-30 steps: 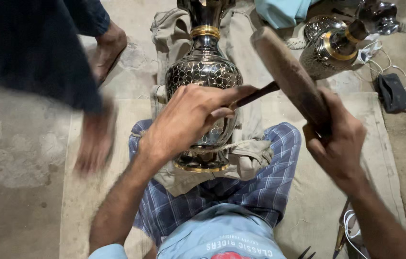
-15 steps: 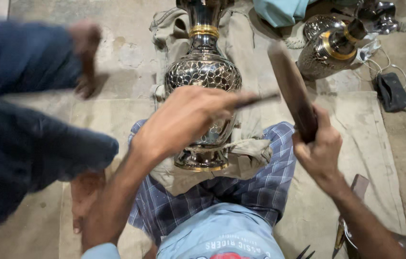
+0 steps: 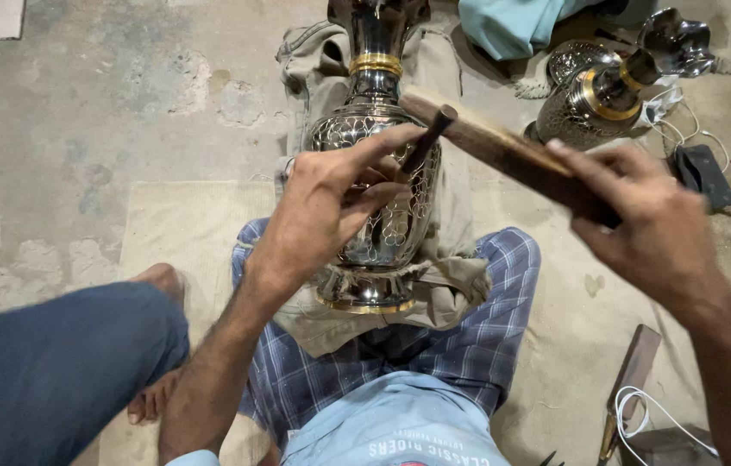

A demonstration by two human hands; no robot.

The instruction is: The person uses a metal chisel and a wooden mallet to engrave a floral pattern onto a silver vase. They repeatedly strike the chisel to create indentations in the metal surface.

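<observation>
— Vase [image 3: 374, 173], silver-and-dark with gold bands, is lying lengthwise across the seated person's checked lap, its foot near, its neck pointing far. A beige cloth [image 3: 434, 293] is lying under it.

— What is the left hand doing?

— The left hand [image 3: 331, 207] is resting on the vase's belly, its fingers pinching a thin dark chisel [image 3: 428, 138] whose tip is touching the patterned surface.

— And the right?

— The right hand [image 3: 650, 224] is closing firmly around the near end of a wooden mallet [image 3: 495, 151]; the mallet's far end is sitting right at the chisel's head.

— Anything else nearby?

— A second engraved vase [image 3: 589, 103] is lying on the floor far right, with a dark pouch [image 3: 700, 173] beside it. At near left, another person's bare foot [image 3: 158, 285] and blue trouser leg [image 3: 55, 371] are standing on the pale mat [image 3: 184, 233].
</observation>
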